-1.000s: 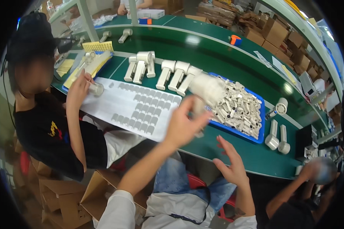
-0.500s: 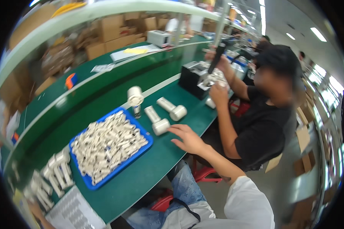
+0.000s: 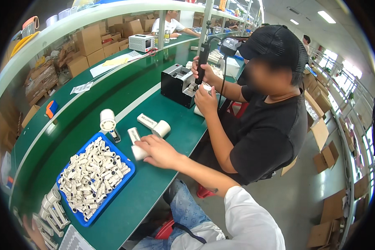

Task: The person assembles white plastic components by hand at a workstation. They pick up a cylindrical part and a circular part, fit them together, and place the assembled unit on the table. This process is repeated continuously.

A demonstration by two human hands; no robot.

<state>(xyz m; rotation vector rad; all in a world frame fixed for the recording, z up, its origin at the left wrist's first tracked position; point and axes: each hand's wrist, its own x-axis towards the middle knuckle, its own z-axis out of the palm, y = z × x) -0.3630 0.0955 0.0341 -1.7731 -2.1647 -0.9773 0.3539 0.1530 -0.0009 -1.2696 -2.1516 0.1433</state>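
Note:
My right hand [image 3: 160,151] is closed over the round head of a white handheld fan [image 3: 133,136] lying on the green bench; its handle points away from me. Just beyond lies a second white handheld fan [image 3: 161,128]. Another white fan unit [image 3: 107,120] stands upright behind the blue tray [image 3: 131,166], which is heaped with small white plastic parts [image 3: 94,177]. At the lower left rim, my left hand [image 3: 34,233] shows partly, its visible fingers apart. It is beside a row of white fan units [image 3: 54,210] with open handles.
On my right a co-worker [image 3: 270,125] holds a black electric screwdriver [image 3: 203,58] over a white part, beside a black box-shaped device [image 3: 177,85]. A printed sheet [image 3: 75,239] lies at the near left. An orange-and-blue tape dispenser [image 3: 51,109] sits on the far ledge.
My right hand has moved from beside the nearer fan onto its head. The view has swung right, shifting the bench leftward in the picture. The co-worker's screwdriver is now more upright.

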